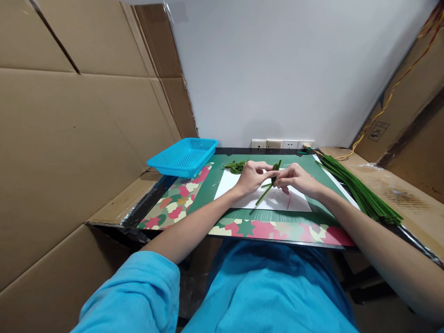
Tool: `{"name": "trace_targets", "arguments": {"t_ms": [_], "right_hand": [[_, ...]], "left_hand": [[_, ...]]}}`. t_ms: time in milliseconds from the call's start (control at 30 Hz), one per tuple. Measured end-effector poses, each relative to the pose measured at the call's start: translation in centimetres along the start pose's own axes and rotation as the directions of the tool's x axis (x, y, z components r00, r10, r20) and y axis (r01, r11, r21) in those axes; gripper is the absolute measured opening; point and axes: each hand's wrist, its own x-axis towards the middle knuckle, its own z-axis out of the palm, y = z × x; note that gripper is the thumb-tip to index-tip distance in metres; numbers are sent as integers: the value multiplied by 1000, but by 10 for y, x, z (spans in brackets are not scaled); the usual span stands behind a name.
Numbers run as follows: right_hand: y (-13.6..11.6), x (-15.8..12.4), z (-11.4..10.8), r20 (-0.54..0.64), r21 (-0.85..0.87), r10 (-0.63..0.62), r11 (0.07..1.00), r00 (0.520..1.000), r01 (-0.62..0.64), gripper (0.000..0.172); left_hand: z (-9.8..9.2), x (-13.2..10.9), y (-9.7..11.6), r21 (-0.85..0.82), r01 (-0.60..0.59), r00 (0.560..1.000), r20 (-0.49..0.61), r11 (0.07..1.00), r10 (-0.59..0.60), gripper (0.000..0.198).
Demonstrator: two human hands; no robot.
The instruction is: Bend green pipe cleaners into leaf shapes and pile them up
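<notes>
Both of my hands meet over a white sheet of paper (239, 199) on the table. My left hand (254, 178) pinches a green pipe cleaner (264, 194), whose ends stick out above and below the fingers. My right hand (296, 179) closes on the same pipe cleaner from the other side. The part between the fingertips looks bent or wound, but the fingers partly hide it. Behind my left hand lies a small pile of bent green pipe cleaners (235, 166). A red line (289, 200) shows on the paper below my right hand.
A blue plastic basket (183, 157) stands at the table's back left corner. On the right lies a thick bundle of straight green pipe cleaners (360, 189). Cardboard walls (86, 115) rise at both sides. Sockets (274, 144) and a yellow cable (385, 108) are at the back.
</notes>
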Motion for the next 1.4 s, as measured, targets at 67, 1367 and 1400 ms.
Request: {"name": "trace_targets", "arguments": {"t_ms": [67, 1367, 1400], "right_hand": [[1, 1, 0, -4, -1, 23, 1000, 1000, -23, 18], [0, 5, 11, 17, -13, -126, 992, 992, 126, 55], [2, 5, 10, 1, -17, -136, 991, 991, 136, 56]], "left_hand": [[1, 0, 0, -12, -15, 999, 42, 1000, 15, 37], [-6, 5, 11, -144, 66, 996, -42, 987, -73, 45], [-6, 6, 10, -145, 86, 995, -31, 986, -91, 48]]}}
